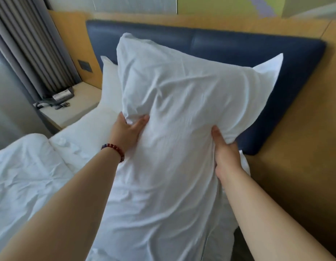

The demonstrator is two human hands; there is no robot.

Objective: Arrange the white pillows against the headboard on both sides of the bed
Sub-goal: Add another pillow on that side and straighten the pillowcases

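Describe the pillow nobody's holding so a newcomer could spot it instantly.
Start at the blue padded headboard. At its left end, next to the wooden nightstand, a white pillow stands against it. Unlike the large pillow in front, gripped by the left hand and right hand, no hand holds it and it is mostly hidden.

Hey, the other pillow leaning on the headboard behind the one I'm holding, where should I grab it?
The other pillow is probably best pinched on its exposed edge below the top corner, coming from the side of the bedside table. It stands upright against the headboard, and the held pillow hides the rest.
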